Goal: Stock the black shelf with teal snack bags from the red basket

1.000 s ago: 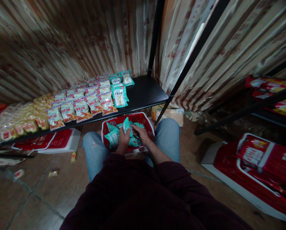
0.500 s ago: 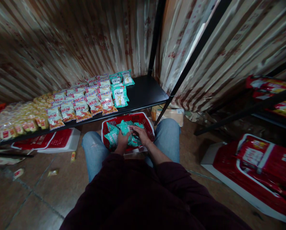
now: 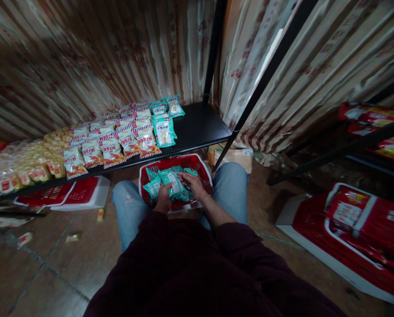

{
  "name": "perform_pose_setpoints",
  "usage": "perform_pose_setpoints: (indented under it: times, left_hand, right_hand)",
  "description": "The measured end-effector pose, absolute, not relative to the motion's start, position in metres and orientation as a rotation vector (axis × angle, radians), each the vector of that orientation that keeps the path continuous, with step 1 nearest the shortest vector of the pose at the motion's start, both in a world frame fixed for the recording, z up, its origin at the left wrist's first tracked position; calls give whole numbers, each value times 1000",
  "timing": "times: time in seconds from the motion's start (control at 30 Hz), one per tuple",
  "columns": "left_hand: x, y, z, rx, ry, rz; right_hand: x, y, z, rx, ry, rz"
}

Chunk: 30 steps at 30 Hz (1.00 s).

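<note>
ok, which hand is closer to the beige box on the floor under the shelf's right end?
Right. The right hand is in the red basket on the side toward the beige box; left hand is farther across, both gripping a teal packet.

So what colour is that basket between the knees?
The basket of teal packets is red, best in the head view.

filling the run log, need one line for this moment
left hand: grips teal packet | right hand: touching same packet | red basket: between knees
</note>
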<state>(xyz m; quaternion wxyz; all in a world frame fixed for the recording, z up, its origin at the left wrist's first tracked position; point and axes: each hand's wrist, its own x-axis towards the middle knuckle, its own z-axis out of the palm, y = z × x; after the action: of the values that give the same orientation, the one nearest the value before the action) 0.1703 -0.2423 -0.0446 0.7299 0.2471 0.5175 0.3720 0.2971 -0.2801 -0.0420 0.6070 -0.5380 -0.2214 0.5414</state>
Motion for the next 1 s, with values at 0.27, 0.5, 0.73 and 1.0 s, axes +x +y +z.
perform_pose_setpoints:
  times: [0.27,0.5,0.73,1.0]
  left_hand:
    - [165,-246,-34,313,1076,619]
    - [160,-245,-38,242,1027,618]
    - [156,-242,-44,222,1022,614]
    - [149,-247,-49,380,1012,709]
  right_hand:
    - [298,-278,-41,-1189,-406,1295]
    - [299,-278,-38,-1167,-350,1309]
    - [299,-279,-38,-1144,-385,1337]
    - [296,-279,-44,-1169,-539,1351]
